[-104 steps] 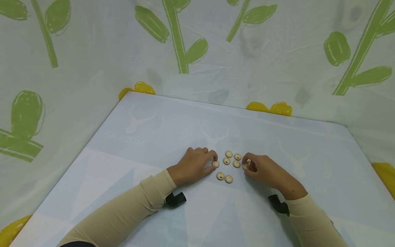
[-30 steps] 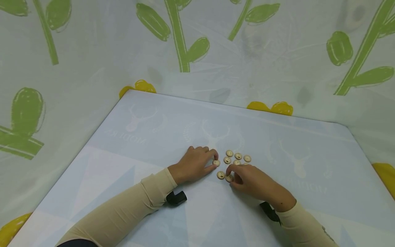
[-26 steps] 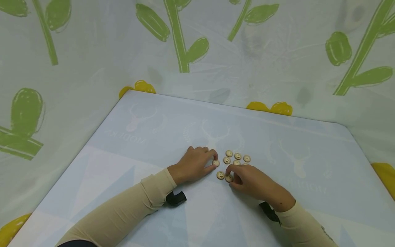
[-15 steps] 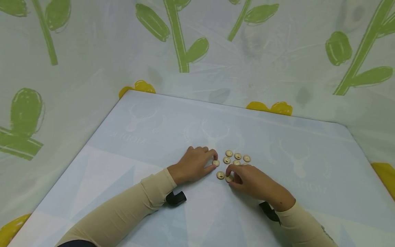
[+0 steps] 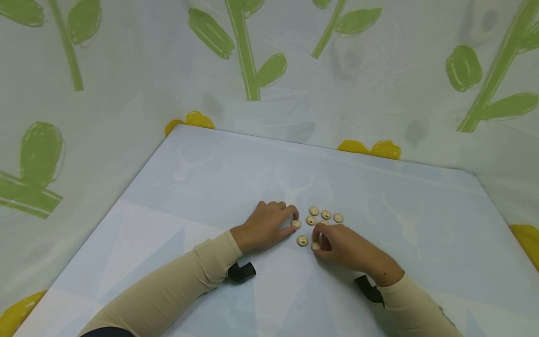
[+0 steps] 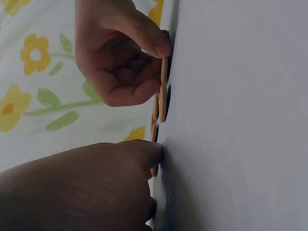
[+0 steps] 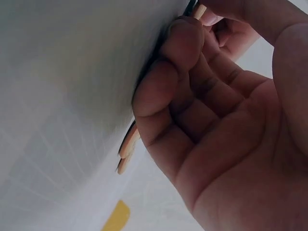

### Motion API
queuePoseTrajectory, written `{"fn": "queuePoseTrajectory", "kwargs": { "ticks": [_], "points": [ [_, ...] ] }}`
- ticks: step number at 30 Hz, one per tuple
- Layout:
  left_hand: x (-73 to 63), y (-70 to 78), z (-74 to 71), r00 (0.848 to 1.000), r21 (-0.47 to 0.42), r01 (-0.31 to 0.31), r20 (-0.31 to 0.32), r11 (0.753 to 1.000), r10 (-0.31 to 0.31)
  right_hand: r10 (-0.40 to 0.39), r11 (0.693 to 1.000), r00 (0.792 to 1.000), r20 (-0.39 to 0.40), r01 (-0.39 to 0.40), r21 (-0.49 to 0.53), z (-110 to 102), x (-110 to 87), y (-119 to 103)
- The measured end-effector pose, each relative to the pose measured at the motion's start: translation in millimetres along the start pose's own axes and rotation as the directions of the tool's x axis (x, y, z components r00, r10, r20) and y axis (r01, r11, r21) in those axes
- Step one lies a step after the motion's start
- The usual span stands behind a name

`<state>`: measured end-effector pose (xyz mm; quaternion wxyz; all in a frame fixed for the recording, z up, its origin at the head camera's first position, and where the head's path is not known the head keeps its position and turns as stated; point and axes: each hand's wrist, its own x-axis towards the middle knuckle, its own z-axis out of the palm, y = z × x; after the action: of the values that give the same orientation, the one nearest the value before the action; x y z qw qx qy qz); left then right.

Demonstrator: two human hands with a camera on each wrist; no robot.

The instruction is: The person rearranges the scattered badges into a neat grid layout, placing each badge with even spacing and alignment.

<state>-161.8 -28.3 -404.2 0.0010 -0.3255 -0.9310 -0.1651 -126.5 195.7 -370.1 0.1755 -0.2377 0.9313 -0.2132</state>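
Several small round wooden discs with faces drawn on them lie flat on a pale blue table cover. My left hand [image 5: 265, 226] pinches one wooden disc [image 5: 296, 224] at the left of the group between thumb and forefinger. Nearer to me, my right hand [image 5: 351, 248] pinches another disc [image 5: 316, 246], partly covered by its fingers. Just left of that one lies a loose disc [image 5: 302, 240]. Beyond the right hand are more discs [image 5: 326, 214], some partly hidden by it. The left wrist view has discs edge-on [image 6: 162, 103] by the right thumb.
The table cover [image 5: 236, 164] has faint deer-head prints and pale triangles. Behind it and along its left side hangs a whitish curtain [image 5: 147, 61] with green leaves and yellow flowers. A black wrist mount [image 5: 241, 272] sits under the left wrist.
My right hand has left the disc at the group's right side and come left and nearer to me, onto a front disc, which shifts slightly right. My left hand stays on its disc.
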Motion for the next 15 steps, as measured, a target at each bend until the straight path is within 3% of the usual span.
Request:
{"fn": "queuePoseTrajectory", "kwargs": {
  "ticks": [6,15],
  "points": [
    [-0.1,-1.2,3.1,1.000,0.007,-0.005,-0.013,1.000,0.005,0.018,0.999,1.000,-0.007,-0.018,-0.051,-1,4.8,0],
    [0.5,-3.6,4.7,1.000,0.023,-0.001,-0.009,1.000,0.001,-0.034,0.998,0.999,-0.033,0.032,-0.048,-5,15.6,3]
  ]
}}
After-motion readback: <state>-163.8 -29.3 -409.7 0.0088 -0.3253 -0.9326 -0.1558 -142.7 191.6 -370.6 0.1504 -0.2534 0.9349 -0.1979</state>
